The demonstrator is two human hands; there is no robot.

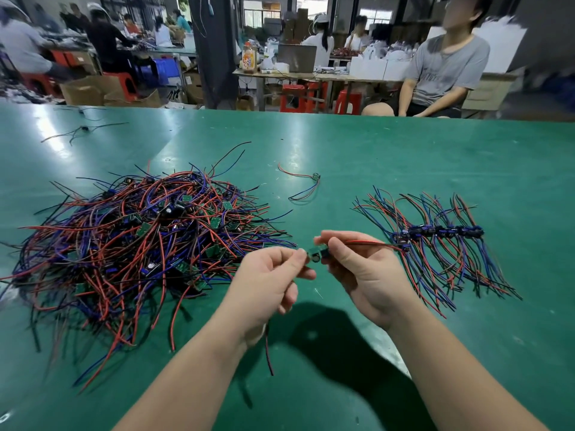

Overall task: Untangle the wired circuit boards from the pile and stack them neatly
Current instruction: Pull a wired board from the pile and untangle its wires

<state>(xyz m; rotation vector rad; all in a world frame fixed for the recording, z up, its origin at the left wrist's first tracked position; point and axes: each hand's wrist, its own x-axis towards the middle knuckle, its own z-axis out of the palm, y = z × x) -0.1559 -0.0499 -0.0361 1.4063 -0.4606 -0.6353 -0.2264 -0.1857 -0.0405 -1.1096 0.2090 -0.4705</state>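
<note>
green circuit board (315,254) in the fingertip pinch of left hand (267,284) and right hand (361,269)

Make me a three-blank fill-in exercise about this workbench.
The tangled pile lies on the person's ____ side.
The neat row of boards lies on the ____ side.
The left hand and right hand hold a circuit board above the ____-coloured table.
Missing: left; right; green.
</note>
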